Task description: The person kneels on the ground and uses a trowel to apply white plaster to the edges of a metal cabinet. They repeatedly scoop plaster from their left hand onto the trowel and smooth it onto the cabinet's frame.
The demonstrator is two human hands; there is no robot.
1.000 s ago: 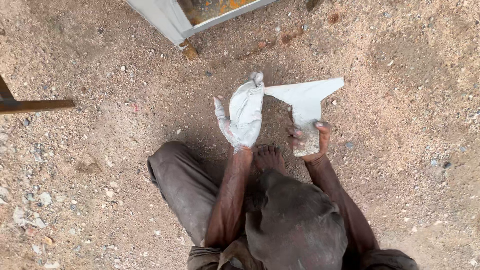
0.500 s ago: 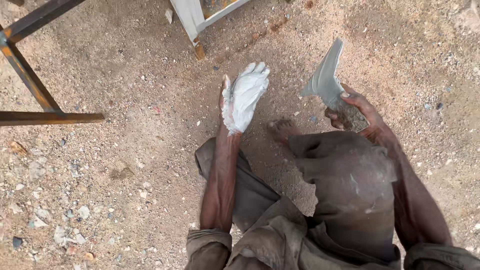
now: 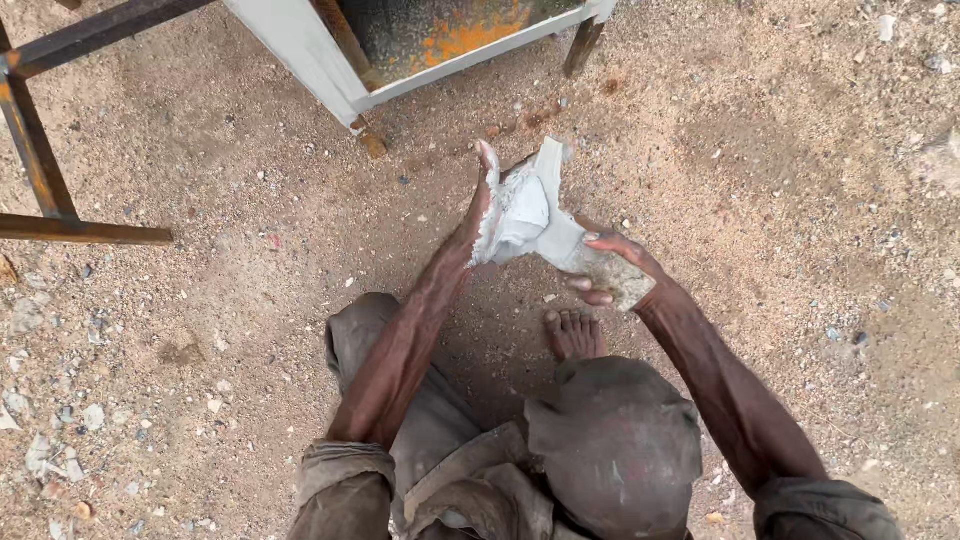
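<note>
My right hand (image 3: 605, 265) grips the handle end of a flat, wedge-shaped scraper (image 3: 555, 215) smeared with pale grey paste. My left hand (image 3: 495, 205), its palm and fingers coated in the same grey-white paste, presses flat against the scraper's blade with fingers stretched out. Both hands are held above sandy ground in front of my bent knees (image 3: 610, 440). A bare foot (image 3: 573, 332) shows just under the hands.
A grey-painted metal frame (image 3: 320, 55) with a rusty orange inside stands at the top, on a thin leg (image 3: 583, 45). Rusty metal bars (image 3: 40, 170) cross the upper left. Small stones and pale chips (image 3: 60, 440) litter the sandy ground at the lower left.
My hands were apart half a second ago, the left open and raised, the right holding the scraper off to the side. Now they have come together, left palm against the blade.
</note>
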